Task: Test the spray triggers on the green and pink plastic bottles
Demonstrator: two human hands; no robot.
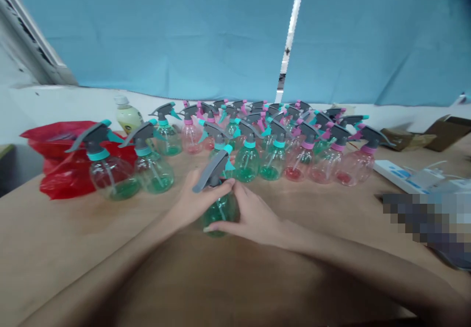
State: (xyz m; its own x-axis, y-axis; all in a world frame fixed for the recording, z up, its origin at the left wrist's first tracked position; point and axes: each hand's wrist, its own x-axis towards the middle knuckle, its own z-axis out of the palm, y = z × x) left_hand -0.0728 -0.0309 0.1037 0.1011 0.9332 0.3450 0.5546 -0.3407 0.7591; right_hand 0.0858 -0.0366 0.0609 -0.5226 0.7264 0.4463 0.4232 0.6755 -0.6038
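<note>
A spray bottle (220,211) with a clear green body and a grey trigger head with turquoise tips is between my hands at the middle of the table (154,273). My left hand (196,194) is closed around its neck, just below the trigger head, with the thumb across the front and some fingers hidden behind. Around the bottle's body wraps my right hand (255,214), its thumb low on the near side. Close behind stand more green spray bottles (247,162) and pink spray bottles (296,162) in rows, several of each, all upright.
To the left, two green spray bottles (114,177) stand before a red plastic bag (62,160). A white-capped bottle (128,116) is behind the bag. On the right lie a white power strip (395,175), a dark pixelated object (423,224) and an open cardboard box (451,133).
</note>
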